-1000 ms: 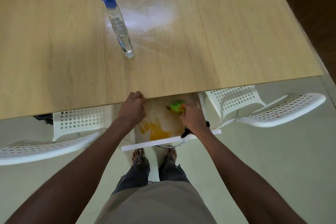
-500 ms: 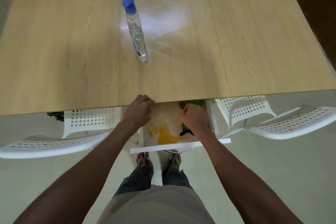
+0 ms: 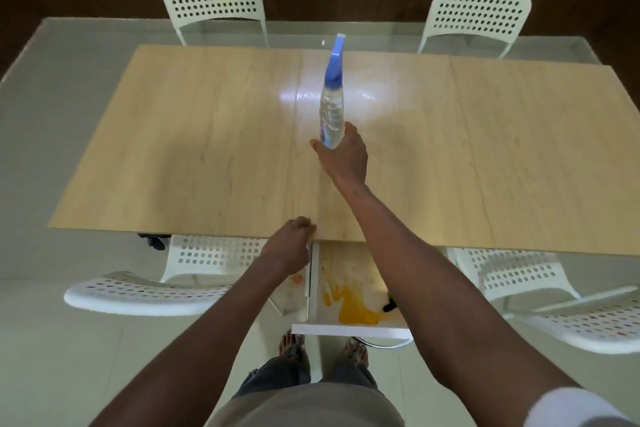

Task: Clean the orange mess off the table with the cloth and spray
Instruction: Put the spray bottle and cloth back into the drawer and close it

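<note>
While the right hand (image 3: 343,154) reaches far over the table (image 3: 207,156), its thumb and fingers are spread to either side of the base of the spray (image 3: 331,104); they lie against or just beside the bottle, but whether they have closed on it cannot be told. That bottle stands upright near the table's middle, clear in the body with a blue trigger head, in front of a bright glare patch on the wood. The left hand (image 3: 289,246) rests at the near table edge, fingers curled over the lip.

Below that edge a white drawer (image 3: 349,329) is pulled out, and the orange mess (image 3: 349,310) lies pooled on its floor toward the front, with thinner smears running back under the tabletop. A smaller orange spot (image 3: 297,279) shows just outside the drawer's left wall. The right forearm crosses over the drawer's right side and hides part of it; a small dark object (image 3: 389,306) pokes out beside the arm, too little of it showing to identify. No cloth can be made out.

Four white perforated chairs surround the table: two (image 3: 214,3) at the far side, and two pushed in near, a left one (image 3: 145,288) and a right one (image 3: 554,302) flanking the drawer. The person's bare feet (image 3: 292,345) stand just beneath the drawer front.
</note>
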